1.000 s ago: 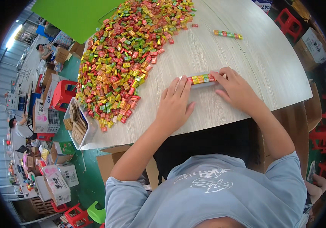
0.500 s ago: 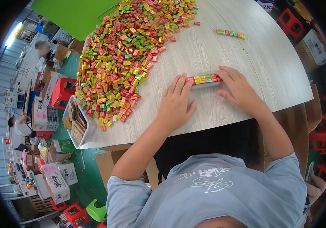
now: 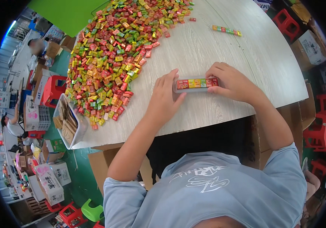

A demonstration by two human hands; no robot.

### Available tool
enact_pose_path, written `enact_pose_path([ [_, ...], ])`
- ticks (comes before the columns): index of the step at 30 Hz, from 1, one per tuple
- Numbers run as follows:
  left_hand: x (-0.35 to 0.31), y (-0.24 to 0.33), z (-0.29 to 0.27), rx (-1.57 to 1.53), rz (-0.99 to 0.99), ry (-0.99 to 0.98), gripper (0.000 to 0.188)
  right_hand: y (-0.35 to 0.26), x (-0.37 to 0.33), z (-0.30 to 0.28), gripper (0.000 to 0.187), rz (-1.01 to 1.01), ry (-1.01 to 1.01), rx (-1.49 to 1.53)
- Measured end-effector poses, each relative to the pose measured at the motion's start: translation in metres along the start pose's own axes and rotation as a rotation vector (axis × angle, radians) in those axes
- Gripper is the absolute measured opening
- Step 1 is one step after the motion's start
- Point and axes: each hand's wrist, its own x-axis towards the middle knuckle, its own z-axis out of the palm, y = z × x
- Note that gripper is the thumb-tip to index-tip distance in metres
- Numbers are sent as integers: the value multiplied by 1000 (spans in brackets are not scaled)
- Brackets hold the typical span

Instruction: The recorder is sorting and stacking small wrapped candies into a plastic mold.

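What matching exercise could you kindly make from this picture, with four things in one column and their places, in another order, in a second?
Things:
1. Tray
2. Pile
3. Bin
4. Green stool

Places:
A. On the floor, at the picture's lower left
B. At the left edge of the table, with flat brown pieces inside
C. Between the left hand and the right hand
D. Spread over the table's left part, in red, yellow, green and orange

Right pairs: 1-C, 2-D, 3-B, 4-A
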Motion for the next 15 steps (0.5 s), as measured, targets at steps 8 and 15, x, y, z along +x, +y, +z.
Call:
enact_pose_path([
  [8,0,-8,0,-113,-73,-24,87,2,1,6,21,-248,81,-381],
  [15,1,-9,3,-188,-122,-11,92,16,-2,-23,19,-216,135,-349],
])
